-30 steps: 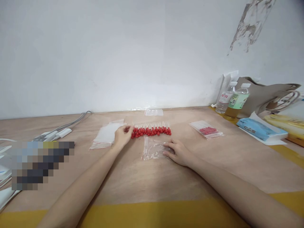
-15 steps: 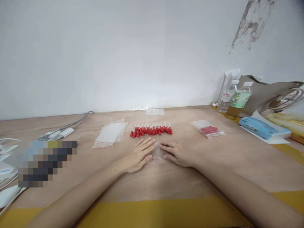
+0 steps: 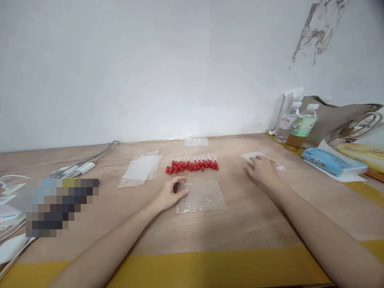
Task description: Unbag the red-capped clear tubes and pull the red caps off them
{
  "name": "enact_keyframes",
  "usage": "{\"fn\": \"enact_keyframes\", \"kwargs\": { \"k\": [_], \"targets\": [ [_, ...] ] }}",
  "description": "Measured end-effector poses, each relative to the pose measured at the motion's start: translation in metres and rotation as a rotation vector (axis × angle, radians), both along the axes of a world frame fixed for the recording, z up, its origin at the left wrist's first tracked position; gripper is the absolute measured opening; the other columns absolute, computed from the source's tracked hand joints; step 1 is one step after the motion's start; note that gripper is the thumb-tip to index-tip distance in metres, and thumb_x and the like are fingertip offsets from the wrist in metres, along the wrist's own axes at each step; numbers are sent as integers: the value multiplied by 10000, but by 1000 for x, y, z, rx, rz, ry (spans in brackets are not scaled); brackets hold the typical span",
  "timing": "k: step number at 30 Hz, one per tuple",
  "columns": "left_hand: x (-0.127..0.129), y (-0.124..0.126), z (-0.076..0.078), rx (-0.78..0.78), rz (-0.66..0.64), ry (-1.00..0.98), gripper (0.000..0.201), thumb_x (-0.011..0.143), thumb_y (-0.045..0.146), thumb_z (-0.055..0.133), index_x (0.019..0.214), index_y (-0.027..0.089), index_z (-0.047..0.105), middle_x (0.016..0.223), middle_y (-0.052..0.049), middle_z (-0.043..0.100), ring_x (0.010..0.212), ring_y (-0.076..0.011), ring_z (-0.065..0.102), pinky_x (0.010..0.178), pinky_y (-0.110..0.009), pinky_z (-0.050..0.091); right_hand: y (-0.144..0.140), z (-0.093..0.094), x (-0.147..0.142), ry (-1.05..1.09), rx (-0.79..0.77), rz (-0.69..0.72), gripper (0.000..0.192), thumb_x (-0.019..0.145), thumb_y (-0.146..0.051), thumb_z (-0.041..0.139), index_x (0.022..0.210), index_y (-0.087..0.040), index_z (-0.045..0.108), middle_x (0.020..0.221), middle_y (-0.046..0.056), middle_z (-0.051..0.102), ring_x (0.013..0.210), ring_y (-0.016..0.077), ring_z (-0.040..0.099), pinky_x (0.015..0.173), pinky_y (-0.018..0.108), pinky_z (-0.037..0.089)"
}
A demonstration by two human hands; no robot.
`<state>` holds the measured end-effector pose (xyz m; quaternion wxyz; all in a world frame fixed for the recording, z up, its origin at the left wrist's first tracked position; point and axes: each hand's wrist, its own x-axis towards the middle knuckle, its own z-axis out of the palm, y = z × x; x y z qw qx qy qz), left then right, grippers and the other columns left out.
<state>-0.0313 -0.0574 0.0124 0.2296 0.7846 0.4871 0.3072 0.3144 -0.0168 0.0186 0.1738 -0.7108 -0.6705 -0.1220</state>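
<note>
A clear zip bag (image 3: 204, 197) lies flat on the table in front of me, its zip edge at the left. At that edge, my left hand (image 3: 171, 193) is open, thumb and fingers apart, the thumb over the plastic. Out to the right, my right hand (image 3: 264, 172) reaches over a zip bag with white sticks and red tips (image 3: 251, 156), fingers bent and apart. The hand covers most of that bag. Behind the flat bag, a row of red-tipped sticks (image 3: 192, 165), like cotton swabs, lies with red ends facing me.
Stacked zip bags (image 3: 141, 170) lie at the left, and a small clear packet (image 3: 196, 142) sits by the wall. Cables (image 3: 90, 157) run along the left. A blue tissue pack (image 3: 333, 161), two bottles (image 3: 303, 126) and a grey bag (image 3: 336, 118) stand at the right.
My right hand has left the middle and moved right, onto the filled bag. My left hand has shifted slightly left and curled, uncovering the flat zip bag.
</note>
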Motion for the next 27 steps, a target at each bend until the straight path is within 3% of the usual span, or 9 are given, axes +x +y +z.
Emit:
{"fn": "enact_keyframes", "kwargs": {
  "k": [4, 7, 11, 13, 15, 19, 21, 23, 27],
  "targets": [
    [4, 5, -6, -56, 52, -64, 410, 634, 342, 656, 995, 173, 562, 758, -3, 587, 639, -128, 543, 615, -265, 441, 10, -8, 19, -104, -114, -141, 254, 763, -200, 445, 891, -59, 612, 928, 196, 606, 870, 296, 573, 718, 386, 409],
    [-1, 5, 6, -61, 77, -149, 308, 654, 391, 611, 853, 157, 602, 667, 8, 569, 574, -112, 515, 548, -232, 416, 12, -7, 22, -87, -108, -166, 255, 753, -112, 399, 864, -72, 625, 872, 190, 621, 793, 276, 598, 651, 348, 420],
    [-43, 21, 31, 98, 416, -414, 294, 657, 406, 588, 808, 153, 582, 677, 0, 578, 574, -121, 550, 551, -229, 438, 6, 7, 19, 70, 163, -175, 300, 799, -156, 370, 974, -107, 608, 927, 176, 621, 842, 273, 592, 679, 359, 439],
    [-77, 34, 36, 172, 645, -496, 282, 675, 345, 563, 881, 152, 553, 729, -8, 575, 575, -118, 572, 567, -237, 459, -3, 14, 9, 144, 375, -14, 330, 828, -172, 347, 1070, -122, 565, 1033, 146, 600, 940, 249, 565, 766, 356, 443],
    [-110, 45, 35, 189, 834, -396, 358, 670, 304, 566, 994, 160, 514, 790, -23, 569, 582, -134, 587, 564, -260, 469, -14, 17, -12, 193, 523, 279, 333, 851, -187, 340, 1117, -152, 536, 1092, 102, 584, 1022, 200, 531, 866, 327, 426],
    [-138, 47, 28, 277, 1006, 48, 462, 631, 236, 591, 1070, 142, 483, 828, -72, 572, 841, -253, 573, 750, -401, 453, -41, 4, -69, 141, 511, 849, 335, 847, -141, 354, 1120, -208, 539, 1126, 63, 578, 1071, 162, 512, 931, 340, 423],
    [-130, 43, 30, 438, 989, 210, 414, 644, 244, 578, 1040, 144, 513, 933, -109, 560, 996, -290, 498, 860, -442, 385, -50, -6, -93, 97, 481, 1058, 342, 850, -113, 346, 1120, -200, 537, 1104, 65, 592, 1066, 158, 517, 919, 349, 439],
    [-111, 42, 37, 502, 862, 232, 308, 696, 271, 525, 982, 159, 546, 979, -105, 561, 993, -265, 502, 870, -403, 380, -55, -13, -109, 66, 437, 1159, 320, 855, -108, 356, 1100, -184, 547, 1071, 71, 610, 1030, 155, 541, 900, 343, 454],
    [-66, 60, 45, 186, 508, 141, 185, 741, 308, 458, 792, 188, 589, 774, -28, 629, 733, -166, 586, 712, -264, 435, -57, -17, -116, 89, 338, 1216, 260, 855, -141, 399, 1045, -174, 575, 1008, 79, 636, 977, 159, 571, 826, 305, 495]
  ]
}}
